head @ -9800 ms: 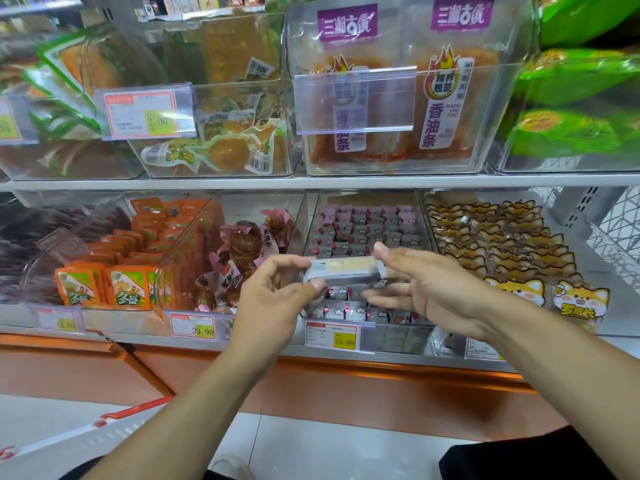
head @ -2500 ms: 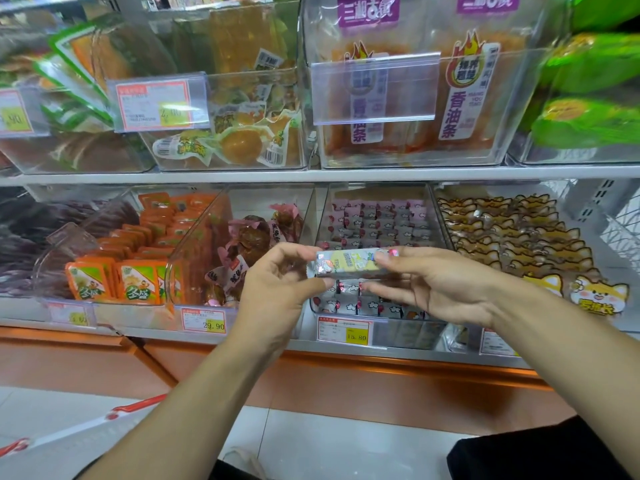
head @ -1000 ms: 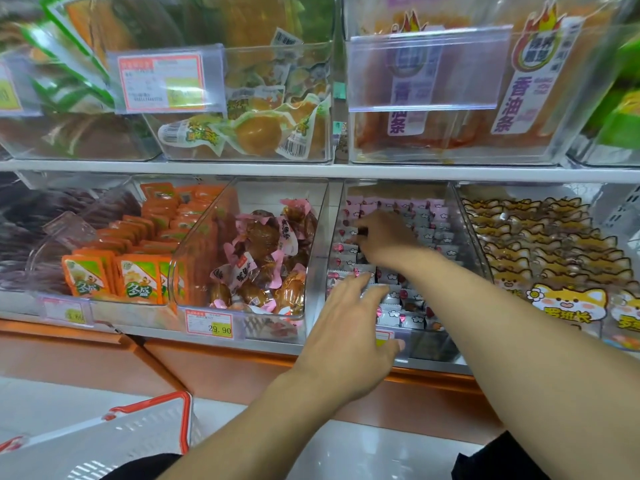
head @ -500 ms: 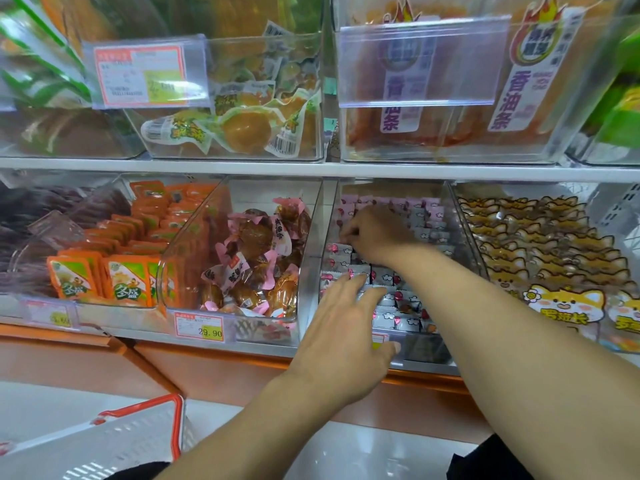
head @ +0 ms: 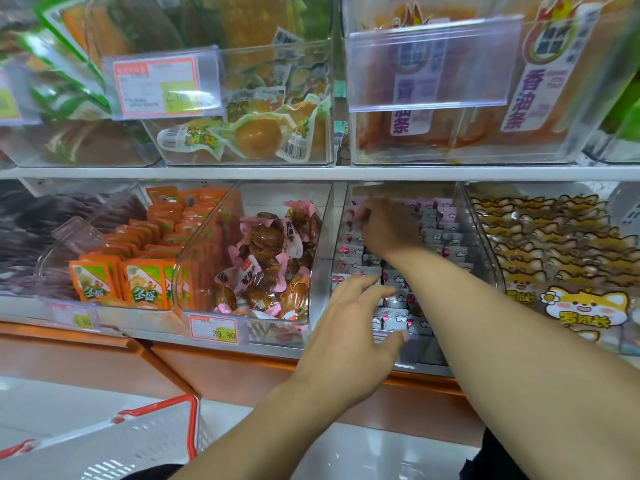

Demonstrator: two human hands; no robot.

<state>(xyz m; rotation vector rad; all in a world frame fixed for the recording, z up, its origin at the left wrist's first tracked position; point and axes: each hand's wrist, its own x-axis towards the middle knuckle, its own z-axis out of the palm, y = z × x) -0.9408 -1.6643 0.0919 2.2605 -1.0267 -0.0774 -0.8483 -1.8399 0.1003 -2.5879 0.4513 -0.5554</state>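
Packets in pink and grey wrappers are lying in tidy rows inside a clear bin, which is sitting under a white shelf board. The right hand is reaching deep into this bin, its arm crossing over the front rows. Its fingers are curling down onto the packets at the back left corner; I cannot tell whether they are pinching one. The left hand is hovering at the front of the same bin with its fingers spread and holding nothing. Their tips are lying over the front rows, and whether they are touching is unclear.

Brown snacks in pink wrappers are filling the bin just to the left, which is carrying a price tag reading 29.90. Orange packs are standing further left, and fox-faced packs are filling the bin on the right. A white basket with red handles is showing at the bottom left.
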